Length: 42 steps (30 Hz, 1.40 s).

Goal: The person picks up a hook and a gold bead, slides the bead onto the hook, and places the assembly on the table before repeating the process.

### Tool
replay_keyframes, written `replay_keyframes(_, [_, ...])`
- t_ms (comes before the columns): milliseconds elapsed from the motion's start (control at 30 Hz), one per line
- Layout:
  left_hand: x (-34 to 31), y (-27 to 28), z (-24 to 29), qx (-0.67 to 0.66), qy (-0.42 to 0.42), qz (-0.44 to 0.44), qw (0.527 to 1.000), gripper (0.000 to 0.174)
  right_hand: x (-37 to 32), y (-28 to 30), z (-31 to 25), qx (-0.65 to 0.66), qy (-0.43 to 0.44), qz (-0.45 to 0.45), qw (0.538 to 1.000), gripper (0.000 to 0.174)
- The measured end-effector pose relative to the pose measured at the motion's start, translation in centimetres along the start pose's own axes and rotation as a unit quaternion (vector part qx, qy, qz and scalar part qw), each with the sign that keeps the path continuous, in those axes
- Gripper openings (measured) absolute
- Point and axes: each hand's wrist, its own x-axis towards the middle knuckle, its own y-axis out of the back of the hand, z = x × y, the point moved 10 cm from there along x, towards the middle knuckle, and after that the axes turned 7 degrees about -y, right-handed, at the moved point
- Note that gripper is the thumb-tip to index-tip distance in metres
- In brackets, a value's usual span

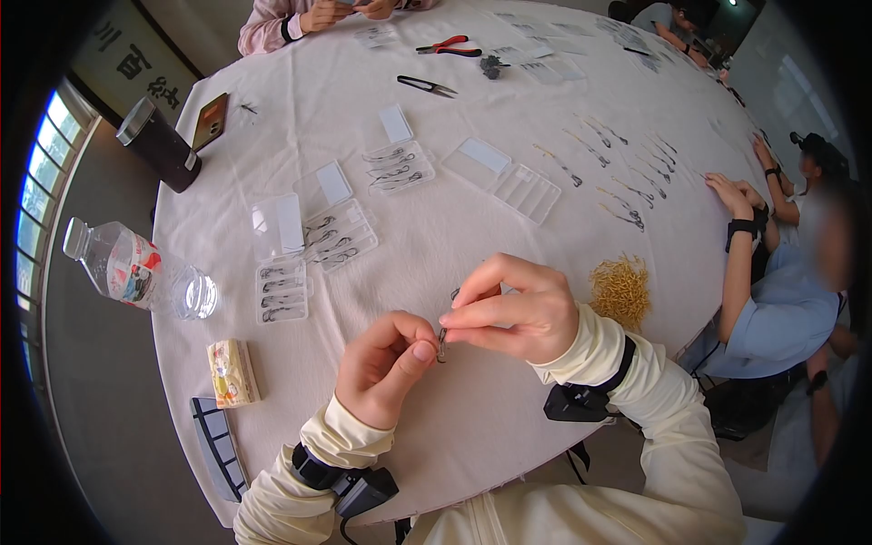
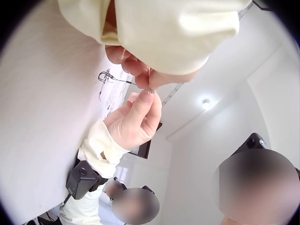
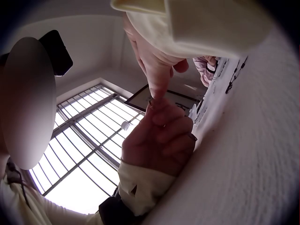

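My left hand (image 1: 386,363) and right hand (image 1: 518,313) meet over the near part of the table in the head view. Thumb and fingertips of each pinch a small dark fishing hook (image 1: 442,345), mostly covered by the fingers. A thin dark looped line (image 2: 105,76) hangs out from the fingertips in the left wrist view. Beside the right wrist lies a pile of short yellow strands (image 1: 620,289). Beyond it, several hooks with yellow ends (image 1: 645,186) are spread on the cloth. Clear compartment boxes (image 1: 283,313) with dark hook rigs lie ahead of the left hand.
On the left stand a water bottle (image 1: 136,272), a tissue pack (image 1: 233,372) and a dark tumbler (image 1: 159,145) near a phone (image 1: 211,122). Another clear box (image 1: 527,193) lies mid-table. Red-handled pliers (image 1: 450,47) and black snips (image 1: 425,85) lie farther off. Other people sit around the table.
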Motion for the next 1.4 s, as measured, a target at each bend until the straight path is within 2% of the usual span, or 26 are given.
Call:
replay_keyframes(133, [0.0,-0.2,0.2,0.002,-0.009,-0.017,1.0,0.012,0.1,-0.4,0.0,0.02,-0.005,-0.027,0.999,0.018])
replay_keyframes(200, [0.0,-0.3,0.2,0.008,-0.008,-0.026,1.0,0.012,0.0,-1.0,0.6,0.081,-0.046,-0.062,0.994,0.015])
replay_keyframes(400, [0.1,-0.1,0.1,-0.006,-0.008,-0.014,1.0,0.01,0.0,-1.7,1.2,0.138,-0.092,-0.102,0.981,0.016])
replay_keyframes(733, [0.1,0.6,-0.1,0.05,-0.009,0.059,0.997,0.008,-0.1,-1.7,2.0,0.107,-0.115,-0.073,0.985,0.014])
replay_keyframes(1033, [0.0,1.4,0.2,0.134,-0.012,0.104,0.985,0.009,0.2,-1.1,1.0,0.034,-0.071,-0.036,0.996,0.017])
replay_keyframes(1100, [0.0,1.4,0.5,0.156,-0.03,0.107,0.982,0.009,0.1,-1.0,0.4,0.001,-0.032,-0.024,0.999,0.019])
replay_keyframes(1400, [-0.2,1.5,0.5,0.137,-0.015,0.109,0.984,0.011,0.0,-1.4,-0.4,-0.042,0.017,-0.023,0.999,0.021])
